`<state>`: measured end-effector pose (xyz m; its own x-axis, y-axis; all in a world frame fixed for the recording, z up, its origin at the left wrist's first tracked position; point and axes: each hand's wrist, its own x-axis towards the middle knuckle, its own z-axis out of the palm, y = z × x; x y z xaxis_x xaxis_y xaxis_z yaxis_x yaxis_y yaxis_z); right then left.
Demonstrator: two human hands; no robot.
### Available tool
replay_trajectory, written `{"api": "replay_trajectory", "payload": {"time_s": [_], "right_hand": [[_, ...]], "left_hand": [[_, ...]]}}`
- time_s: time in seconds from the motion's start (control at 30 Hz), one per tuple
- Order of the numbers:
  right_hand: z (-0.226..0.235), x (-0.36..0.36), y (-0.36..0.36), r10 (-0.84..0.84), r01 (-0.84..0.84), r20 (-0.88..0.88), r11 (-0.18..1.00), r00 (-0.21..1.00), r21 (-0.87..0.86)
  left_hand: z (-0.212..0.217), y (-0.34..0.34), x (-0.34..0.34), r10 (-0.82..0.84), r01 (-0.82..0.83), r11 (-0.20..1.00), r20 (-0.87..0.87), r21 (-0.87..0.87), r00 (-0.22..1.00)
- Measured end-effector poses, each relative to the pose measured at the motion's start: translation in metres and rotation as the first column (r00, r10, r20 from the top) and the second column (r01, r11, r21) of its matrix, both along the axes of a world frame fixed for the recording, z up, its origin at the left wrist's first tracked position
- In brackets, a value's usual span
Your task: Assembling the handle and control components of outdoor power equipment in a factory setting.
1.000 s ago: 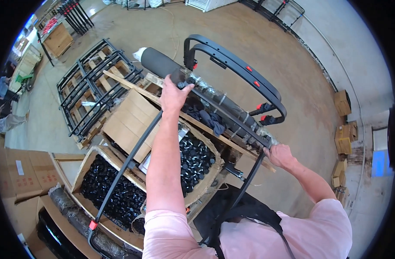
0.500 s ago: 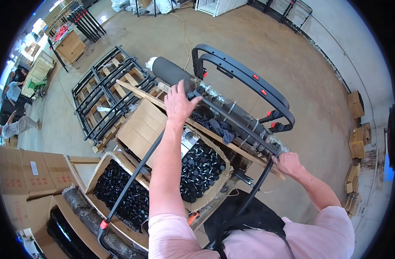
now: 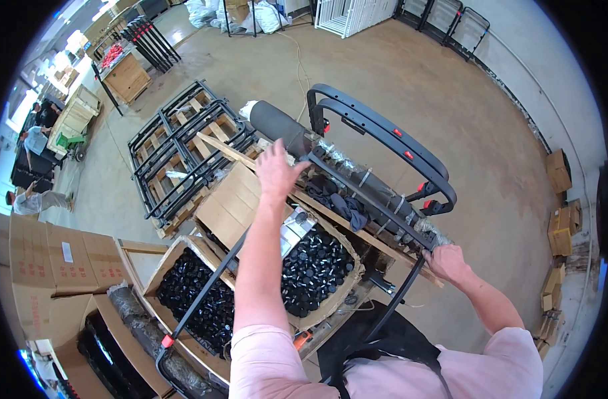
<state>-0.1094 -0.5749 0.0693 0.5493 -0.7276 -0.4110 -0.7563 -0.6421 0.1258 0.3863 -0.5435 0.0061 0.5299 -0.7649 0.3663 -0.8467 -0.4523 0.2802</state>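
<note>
A black tubular frame (image 3: 367, 197) lies in front of me, its crossbar slanting from upper left to lower right and its two legs running back toward me. At the right corner, my right hand (image 3: 448, 263) is closed around the tube. My left hand (image 3: 277, 173) is open beside the left corner, fingers spread and slightly blurred, with the thumb close to the tube; whether it touches cannot be told. Beneath the crossbar rests a dark padded roll (image 3: 275, 124) with plastic wrap and a dark cloth (image 3: 347, 211). Beyond it stands a curved black frame (image 3: 384, 126) with red buttons.
Two cartons of small black knobs (image 3: 317, 266) stand below my left arm, near a cardboard flap (image 3: 229, 203). Black frames (image 3: 184, 146) lie on a wooden pallet at left. Large cartons (image 3: 64, 256) stand lower left; small boxes (image 3: 560, 229) line the right wall. People are far left.
My left hand has shifted left, away from the frame's corner. My right hand keeps its hold on the other corner. The whole view has moved slightly, so the scene sits lower and farther right.
</note>
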Motion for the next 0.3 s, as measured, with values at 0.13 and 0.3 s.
{"api": "replay_trajectory", "payload": {"time_s": [0.13, 0.3], "right_hand": [[0.000, 0.015, -0.001, 0.030, -0.030, 0.020, 0.999, 0.999, 0.012], [-0.003, 0.009, -0.002, 0.019, -0.019, 0.023, 1.000, 1.000, 0.006]], "left_hand": [[-0.027, 0.063, 0.085, 0.281, -0.281, 0.960, -0.086, 0.021, 0.956], [0.000, 0.036, 0.048, 0.196, -0.195, 0.981, -0.080, 0.021, 0.977]]}}
